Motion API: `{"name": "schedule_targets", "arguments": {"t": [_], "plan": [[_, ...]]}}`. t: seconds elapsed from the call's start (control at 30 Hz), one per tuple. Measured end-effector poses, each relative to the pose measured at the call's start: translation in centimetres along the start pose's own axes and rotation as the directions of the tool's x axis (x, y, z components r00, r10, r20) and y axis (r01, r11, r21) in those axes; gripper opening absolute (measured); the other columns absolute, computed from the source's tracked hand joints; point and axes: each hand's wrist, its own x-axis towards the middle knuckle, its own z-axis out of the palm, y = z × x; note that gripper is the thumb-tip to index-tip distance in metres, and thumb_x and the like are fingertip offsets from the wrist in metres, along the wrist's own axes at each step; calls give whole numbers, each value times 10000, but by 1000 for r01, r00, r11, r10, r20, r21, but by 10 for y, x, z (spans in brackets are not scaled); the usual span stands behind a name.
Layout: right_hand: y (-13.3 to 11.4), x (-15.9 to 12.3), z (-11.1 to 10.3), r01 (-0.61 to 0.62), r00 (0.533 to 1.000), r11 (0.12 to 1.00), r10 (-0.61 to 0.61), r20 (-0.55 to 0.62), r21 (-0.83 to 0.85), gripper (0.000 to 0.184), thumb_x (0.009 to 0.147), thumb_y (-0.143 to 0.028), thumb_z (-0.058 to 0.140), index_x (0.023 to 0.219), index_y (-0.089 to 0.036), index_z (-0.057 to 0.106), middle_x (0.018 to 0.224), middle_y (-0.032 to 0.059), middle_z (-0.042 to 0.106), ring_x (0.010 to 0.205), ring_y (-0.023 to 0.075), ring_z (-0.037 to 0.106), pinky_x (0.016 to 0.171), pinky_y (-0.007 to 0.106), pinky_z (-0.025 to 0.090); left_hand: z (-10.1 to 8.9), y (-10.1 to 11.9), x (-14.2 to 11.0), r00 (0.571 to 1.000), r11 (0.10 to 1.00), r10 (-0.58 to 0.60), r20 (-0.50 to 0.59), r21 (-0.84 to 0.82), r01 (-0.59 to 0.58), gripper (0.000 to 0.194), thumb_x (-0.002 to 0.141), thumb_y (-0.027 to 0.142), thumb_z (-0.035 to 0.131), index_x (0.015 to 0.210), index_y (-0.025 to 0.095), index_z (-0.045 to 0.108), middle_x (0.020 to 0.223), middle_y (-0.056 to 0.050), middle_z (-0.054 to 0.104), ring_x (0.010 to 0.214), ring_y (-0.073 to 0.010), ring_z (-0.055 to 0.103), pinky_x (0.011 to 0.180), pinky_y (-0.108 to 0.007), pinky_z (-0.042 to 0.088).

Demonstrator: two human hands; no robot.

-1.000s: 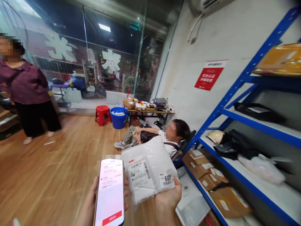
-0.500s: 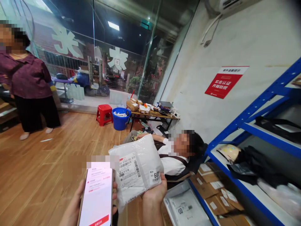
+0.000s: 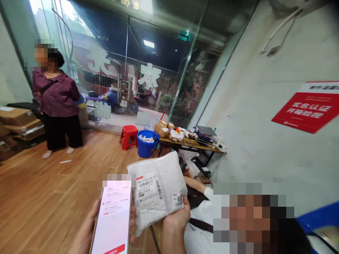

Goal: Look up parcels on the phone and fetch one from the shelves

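At the far left of the frame, cartons lie stacked, cut off by the edge. A standing person in a purple shirt and black trousers is at the upper left, head blurred out. Wood-plank floor fills the lower left, its boards running on a slant.

At the lower centre-left, the left hand is curled around a phone, thumb along one side and fingertips along the other; the palm is hidden behind it. The phone's long axis runs up the frame, leaning slightly right, with the lit screen facing the camera. Its top is pixelated and its bottom cut off.

Behind, a glass front with large white characters spans the top of the frame, dark beyond. A red stool and a blue bucket stand near the middle.

Just right of the phone, at the lower centre, is a white package, label side toward the camera, print upright and climbing slightly rightward. It is nearly square, so its long axis is hard to pick. The right hand grips its lower right corner, partly closed, thumb in front over the end of a printed number; the other fingers are hidden.

Above and right, a cluttered surface stands by the pale wall. At the lower right, a seated person is partly covered by the package, head pixelated. A red-and-white poster, cut off, hangs at the right edge.
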Motion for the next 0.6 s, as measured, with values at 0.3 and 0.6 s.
{"name": "schedule_targets", "arguments": {"t": [0.3,0.6], "plan": [[34,54,67,-175,960,984,179,-216,39,304,644,-372,506,852,-202,649,661,16,720,753,262,668,785,464,499,28,52,49,998,993,14,61,-120,-7,370,804,401,601,1006,109,704,991,-203,698,788,-314,675,778,-567,515],[110,105,141,-251,937,967,254,-238,46,250,619,-353,502,774,-223,649,551,8,679,677,264,655,738,463,500,-3,154,134,967,968,-93,236,-206,144,629,870,568,348,1031,68,695,949,-189,694,794,-280,650,751,-455,527]]}}
